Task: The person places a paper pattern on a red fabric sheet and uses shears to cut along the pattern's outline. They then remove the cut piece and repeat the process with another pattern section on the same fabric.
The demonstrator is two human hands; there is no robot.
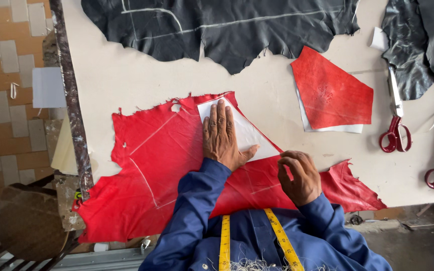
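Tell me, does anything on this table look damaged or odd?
The red leather hide under the left hand has a small hole near its ragged top edge, beside the white paper pattern. Otherwise nothing stands out.

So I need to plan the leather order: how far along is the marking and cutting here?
Done: one red cut piece lies aside on its white backing, and chalk outlines already cross the red hide. In hand: the left hand presses a white paper pattern flat while the right hand works at its lower edge. Left: the hide is uncut; the scissors lie idle.
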